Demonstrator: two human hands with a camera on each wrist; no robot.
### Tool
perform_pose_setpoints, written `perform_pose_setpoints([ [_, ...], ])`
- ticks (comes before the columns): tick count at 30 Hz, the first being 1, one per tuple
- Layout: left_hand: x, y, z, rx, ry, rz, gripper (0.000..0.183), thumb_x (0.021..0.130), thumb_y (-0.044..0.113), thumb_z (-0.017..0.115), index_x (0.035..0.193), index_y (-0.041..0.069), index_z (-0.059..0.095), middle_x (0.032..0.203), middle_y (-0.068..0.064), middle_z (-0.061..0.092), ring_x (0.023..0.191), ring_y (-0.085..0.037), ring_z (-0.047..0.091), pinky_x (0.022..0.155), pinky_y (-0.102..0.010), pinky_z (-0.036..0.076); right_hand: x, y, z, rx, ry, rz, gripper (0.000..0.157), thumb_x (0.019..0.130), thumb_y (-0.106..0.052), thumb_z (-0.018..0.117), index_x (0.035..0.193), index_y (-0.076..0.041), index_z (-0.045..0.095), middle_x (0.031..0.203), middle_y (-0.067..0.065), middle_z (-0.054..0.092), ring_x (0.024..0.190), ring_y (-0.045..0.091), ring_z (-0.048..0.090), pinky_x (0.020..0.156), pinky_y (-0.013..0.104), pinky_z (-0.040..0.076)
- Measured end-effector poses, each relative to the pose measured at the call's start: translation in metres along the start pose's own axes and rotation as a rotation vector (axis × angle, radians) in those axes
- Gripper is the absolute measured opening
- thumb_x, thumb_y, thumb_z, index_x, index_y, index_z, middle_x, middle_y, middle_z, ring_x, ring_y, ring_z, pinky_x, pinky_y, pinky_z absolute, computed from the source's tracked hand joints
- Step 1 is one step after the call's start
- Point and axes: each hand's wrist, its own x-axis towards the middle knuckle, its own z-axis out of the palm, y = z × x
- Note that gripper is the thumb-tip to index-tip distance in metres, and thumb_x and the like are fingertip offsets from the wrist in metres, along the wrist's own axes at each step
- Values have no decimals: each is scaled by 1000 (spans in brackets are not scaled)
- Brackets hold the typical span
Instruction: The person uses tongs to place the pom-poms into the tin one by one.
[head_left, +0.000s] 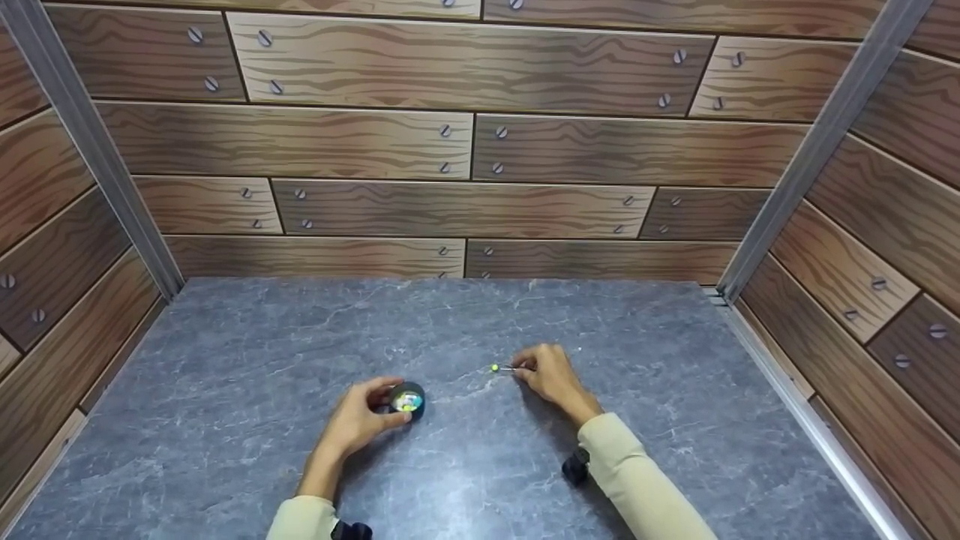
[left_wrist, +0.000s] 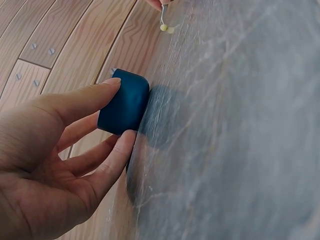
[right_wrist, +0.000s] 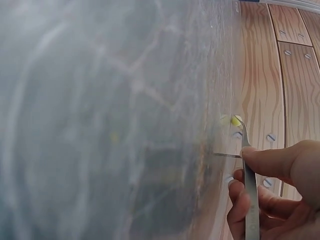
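My left hand (head_left: 351,421) grips a small round dark blue cup (left_wrist: 124,102), thumb on one side and fingers on the other. In the head view its open top shows several small pieces in yellow, white and light blue. The cup's base is right at the tabletop. To the right, my right hand (head_left: 553,376) pinches a pair of metal tweezers (right_wrist: 251,200) with bent tips. At those tips is a small yellow-green bead (right_wrist: 236,120), close over the tabletop, its reflection beside it.
The grey marbled tabletop (head_left: 300,337) is glossy. Wood-patterned panels (head_left: 480,67) wall it at the back and both sides, with metal posts (head_left: 806,150) at the back corners. A metal rail (head_left: 810,420) edges the right side. Dark wrist cameras (head_left: 576,466) sit at both cuffs.
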Motion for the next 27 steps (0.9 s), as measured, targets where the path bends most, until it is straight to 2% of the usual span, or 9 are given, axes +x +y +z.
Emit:
perform_pose_setpoints([
  [8,-1,1,0,11,-2,5,57,82,11,87,134,3,66,131,-23,69,118,-36,68,101,-52,54,-1,-5,-3,6,12,-7,7,83,0,81,88,-3,82,77,10,78,68,16,67,62,31,54],
  [14,-1,1,-1,19,0,5,56,82,11,86,134,3,66,130,-22,70,117,-35,68,101,-52,55,1,-10,-5,-3,18,-19,8,82,1,80,89,-4,83,80,10,79,71,20,71,65,35,58],
  [21,0,0,2,20,-7,2,56,83,11,86,134,5,67,132,-21,69,119,-35,67,102,-52,54,-2,-17,-7,17,-3,-26,10,84,0,78,92,-4,83,84,11,80,74,21,72,68,35,60],
  [27,-2,-2,0,25,3,12,56,81,10,87,133,4,67,129,-21,71,116,-34,68,101,-52,54,-1,-24,-6,30,-3,-83,9,84,1,79,91,-4,83,83,11,79,74,21,70,68,35,59],
])
